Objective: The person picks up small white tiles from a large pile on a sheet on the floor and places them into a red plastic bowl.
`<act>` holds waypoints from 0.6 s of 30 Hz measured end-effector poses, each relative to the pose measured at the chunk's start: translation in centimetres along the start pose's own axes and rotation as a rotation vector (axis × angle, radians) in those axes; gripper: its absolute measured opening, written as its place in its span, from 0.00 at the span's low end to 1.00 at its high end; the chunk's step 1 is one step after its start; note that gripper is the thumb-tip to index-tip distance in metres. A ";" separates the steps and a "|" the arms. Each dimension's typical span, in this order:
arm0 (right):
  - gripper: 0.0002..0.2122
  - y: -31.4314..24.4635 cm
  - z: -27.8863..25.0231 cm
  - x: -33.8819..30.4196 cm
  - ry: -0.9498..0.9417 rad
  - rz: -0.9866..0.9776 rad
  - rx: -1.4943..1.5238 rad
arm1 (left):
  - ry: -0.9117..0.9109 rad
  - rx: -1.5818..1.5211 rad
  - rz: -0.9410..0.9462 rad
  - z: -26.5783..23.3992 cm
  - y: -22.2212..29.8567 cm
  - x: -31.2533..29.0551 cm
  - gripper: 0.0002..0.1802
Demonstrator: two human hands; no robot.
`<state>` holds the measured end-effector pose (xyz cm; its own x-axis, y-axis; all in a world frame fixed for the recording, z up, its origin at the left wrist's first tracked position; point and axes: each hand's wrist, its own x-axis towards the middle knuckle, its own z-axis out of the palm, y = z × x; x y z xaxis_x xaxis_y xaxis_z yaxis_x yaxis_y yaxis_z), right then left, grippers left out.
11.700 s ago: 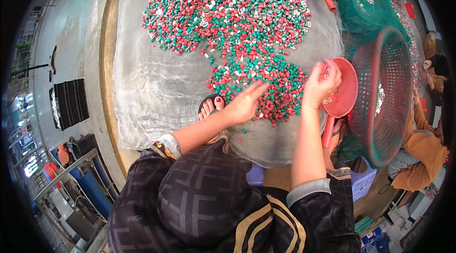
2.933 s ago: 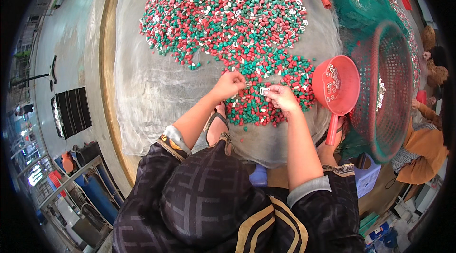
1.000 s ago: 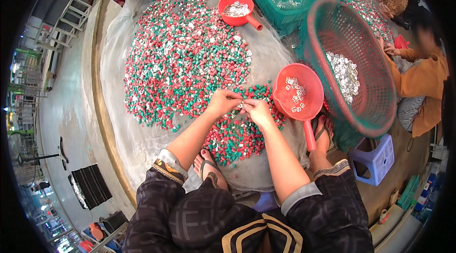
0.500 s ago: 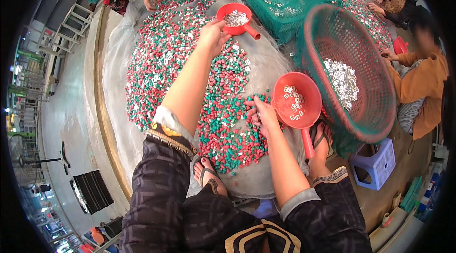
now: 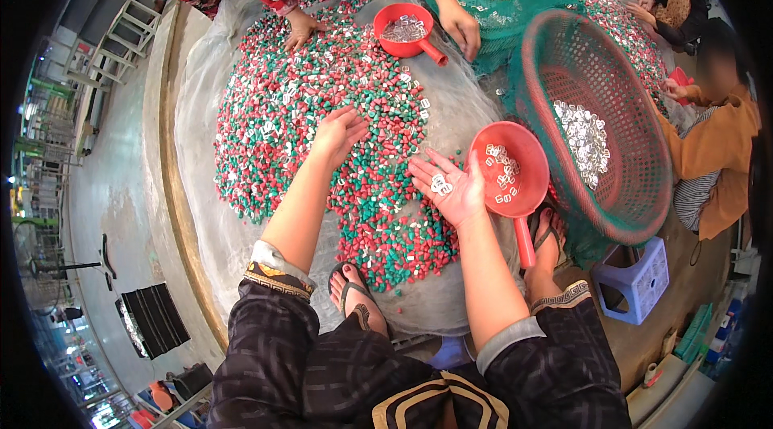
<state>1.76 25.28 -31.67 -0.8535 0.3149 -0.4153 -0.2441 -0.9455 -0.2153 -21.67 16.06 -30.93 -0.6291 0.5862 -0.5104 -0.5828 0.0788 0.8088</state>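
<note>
Spread over the concrete floor, a pale mesh sheet (image 5: 201,187) carries a broad heap of small red and green pieces (image 5: 322,131) mixed with little silver metal bits. A few of those silver bits (image 5: 440,184) lie on the upturned palm of the right hand (image 5: 447,187), which is open with fingers spread, held just beside the rim of a red scoop (image 5: 515,175) that already has a thin layer of the same silver bits in it. The left hand (image 5: 338,133) rests flat and open on the heap, fingers splayed, well apart from the right and holding nothing.

Judging by what lies here, the sorting looks early to midway: the green basket (image 5: 596,123) holds only a modest patch of silver bits, while most of the heap is still mixed (silver specks show all through it).

Room to move is tight on the right, where scoop and basket crowd together beside the person's sandalled foot. Across the heap another person's hands (image 5: 459,22) work near a second red scoop (image 5: 407,26), so the far edge is shared. The left side of the sheet offers open reach.
</note>
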 end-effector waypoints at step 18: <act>0.30 -2.8 -0.3 -0.1 -0.224 -0.116 0.065 | -0.055 0.099 -0.059 -0.6 -2.3 -1.0 0.26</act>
<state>2.64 27.89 -31.36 -0.8967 0.4027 -0.1836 -0.3695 -0.9096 -0.1901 -20.03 14.86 -32.47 -0.5643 0.6213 -0.5436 -0.5628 0.1922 0.8039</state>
